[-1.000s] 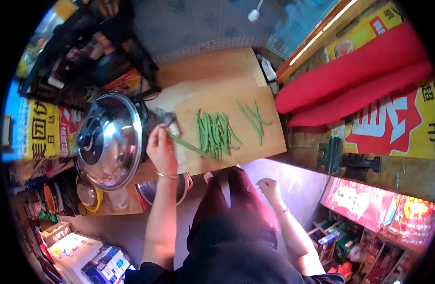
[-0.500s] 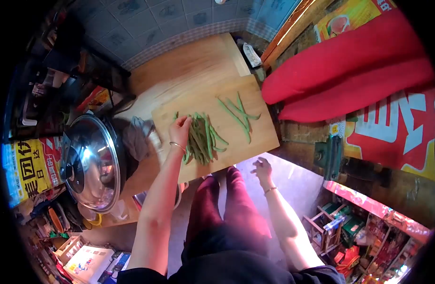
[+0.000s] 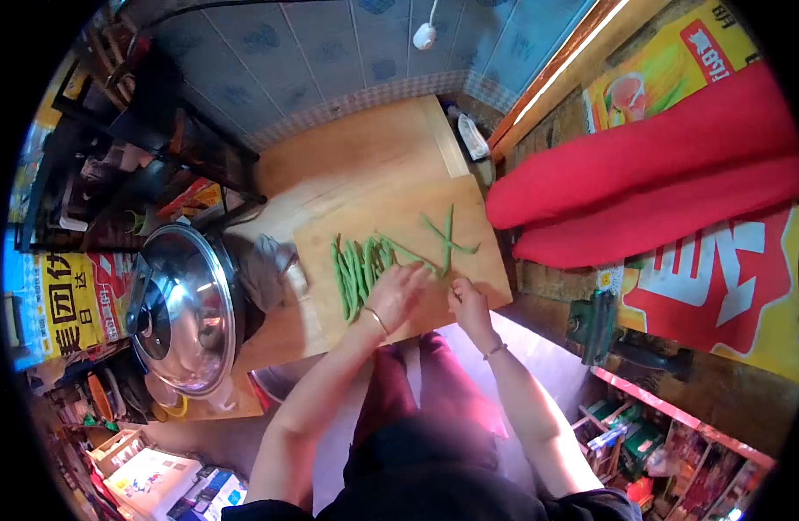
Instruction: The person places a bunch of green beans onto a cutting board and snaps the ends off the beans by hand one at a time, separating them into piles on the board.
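A row of green beans (image 3: 351, 276) lies on the wooden cutting board (image 3: 330, 227), bunched toward its left half. My left hand (image 3: 396, 297) is at the right end of this bunch, its fingers closed over beans and partly hiding them. Close beside it, over the board's front right, my right hand (image 3: 471, 309) has its fingers curled together; whatever is between them is hidden. One slanting bean (image 3: 408, 253) reaches from the bunch toward the space between my hands. A few separate beans (image 3: 447, 239) lie crossed at the board's right, just beyond my right hand.
A large pan with a glass lid (image 3: 187, 304) stands left, next to a crumpled grey cloth (image 3: 265, 271). Red fabric (image 3: 643, 174) covers part of the right-hand surface, above a green metal clamp (image 3: 593, 326). A tiled wall (image 3: 330, 52) closes off the back.
My left hand has moved right from the bunch's left side to its right end. My right hand has risen from below the board's edge to over the board. The beans are more spread out.
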`<control>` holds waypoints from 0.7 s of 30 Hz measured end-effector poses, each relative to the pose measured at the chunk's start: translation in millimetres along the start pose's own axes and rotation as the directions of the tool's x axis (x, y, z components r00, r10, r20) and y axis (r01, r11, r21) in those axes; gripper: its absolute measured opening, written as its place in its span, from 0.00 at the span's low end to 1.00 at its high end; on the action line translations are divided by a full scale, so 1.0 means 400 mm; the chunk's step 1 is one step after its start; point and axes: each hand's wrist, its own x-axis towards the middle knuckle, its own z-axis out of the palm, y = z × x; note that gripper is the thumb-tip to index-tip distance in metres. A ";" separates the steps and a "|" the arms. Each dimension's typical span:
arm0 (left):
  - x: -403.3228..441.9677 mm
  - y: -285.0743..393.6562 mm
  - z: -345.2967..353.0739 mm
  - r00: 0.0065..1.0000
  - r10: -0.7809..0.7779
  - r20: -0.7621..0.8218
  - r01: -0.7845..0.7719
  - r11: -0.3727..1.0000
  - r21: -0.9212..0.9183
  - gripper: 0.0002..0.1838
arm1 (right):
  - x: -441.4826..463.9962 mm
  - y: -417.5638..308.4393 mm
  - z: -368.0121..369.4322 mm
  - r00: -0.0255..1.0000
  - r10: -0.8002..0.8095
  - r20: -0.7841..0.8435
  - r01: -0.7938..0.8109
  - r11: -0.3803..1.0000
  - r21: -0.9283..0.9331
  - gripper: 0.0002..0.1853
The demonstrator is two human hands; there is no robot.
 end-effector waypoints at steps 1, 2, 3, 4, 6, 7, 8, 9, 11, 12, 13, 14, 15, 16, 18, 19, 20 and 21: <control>0.009 0.021 0.004 0.997 0.069 0.016 -0.070 0.993 0.090 0.30 | -0.015 -0.052 -0.025 0.999 -0.042 -0.020 0.043 0.996 0.072 0.09; 0.021 0.052 -0.007 0.986 0.145 -0.076 -0.135 0.983 0.126 0.28 | -0.027 -0.093 -0.047 0.995 -0.098 -0.034 0.100 0.994 0.051 0.09; 0.031 0.078 -0.027 0.961 0.224 -0.164 -0.197 0.966 0.169 0.27 | -0.038 -0.135 -0.074 0.993 -0.112 -0.040 0.114 0.992 0.046 0.09; 0.036 0.084 -0.042 0.956 0.232 -0.177 -0.201 0.963 0.177 0.27 | -0.050 -0.180 -0.103 0.997 -0.073 -0.024 0.075 0.986 0.147 0.09; 0.044 0.100 -0.072 0.965 0.221 -0.144 -0.252 0.934 -0.255 0.22 | -0.082 -0.310 -0.195 0.999 -0.019 0.048 0.007 0.968 0.251 0.08; 0.046 0.122 -0.096 0.960 0.233 -0.157 -0.266 0.932 -0.244 0.22 | -0.091 -0.329 -0.218 0.999 -0.035 0.037 0.025 0.969 0.247 0.08; 0.040 0.148 -0.122 0.965 0.184 -0.185 -0.240 0.904 -0.353 0.20 | -0.101 -0.341 -0.237 0.994 -0.086 0.072 0.045 0.894 0.445 0.09; 0.033 0.173 -0.148 0.970 0.131 -0.206 -0.214 0.863 -0.458 0.19 | -0.111 -0.355 -0.255 0.985 -0.143 0.101 0.050 0.781 0.623 0.10; 0.022 0.219 -0.189 0.958 0.162 -0.236 -0.251 0.872 -0.421 0.19 | -0.131 -0.399 -0.285 0.978 -0.168 0.125 0.046 0.756 0.653 0.12; 0.016 0.245 -0.205 0.950 0.136 -0.280 -0.238 0.896 -0.374 0.19 | -0.138 -0.414 -0.289 0.987 -0.115 0.116 0.018 0.781 0.624 0.12; 0.007 0.266 -0.218 0.940 0.112 -0.323 -0.222 0.918 -0.328 0.19 | -0.148 -0.429 -0.291 0.993 -0.060 0.106 -0.015 0.804 0.594 0.12; -0.003 0.280 -0.229 0.941 0.061 -0.333 -0.179 0.924 -0.339 0.17 | -0.158 -0.447 -0.289 0.997 -0.072 0.033 0.040 0.814 0.580 0.10; -0.013 0.286 -0.235 0.938 0.064 -0.339 -0.183 0.925 -0.332 0.17 | -0.161 -0.451 -0.292 0.996 -0.081 0.031 0.049 0.813 0.580 0.10; -0.023 0.290 -0.239 0.930 0.027 -0.368 -0.163 0.924 -0.346 0.16 | -0.163 -0.452 -0.296 0.993 -0.098 0.065 0.047 0.835 0.549 0.08; -0.046 0.301 -0.256 0.918 -0.013 -0.396 -0.136 0.929 -0.345 0.15 | -0.171 -0.464 -0.297 0.987 -0.118 0.106 0.047 0.857 0.513 0.07; -0.054 0.297 -0.259 0.916 -0.017 -0.402 -0.134 0.929 -0.344 0.15 | -0.177 -0.477 -0.300 0.982 -0.124 0.140 0.029 0.839 0.543 0.06; -0.061 0.291 -0.262 0.902 0.021 -0.430 -0.176 0.929 -0.325 0.14 | -0.182 -0.489 -0.301 0.976 -0.130 0.173 0.008 0.820 0.572 0.06; -0.068 0.286 -0.266 0.888 0.057 -0.457 -0.216 0.928 -0.303 0.14 | -0.185 -0.497 -0.303 0.974 -0.135 0.179 0.010 0.822 0.570 0.06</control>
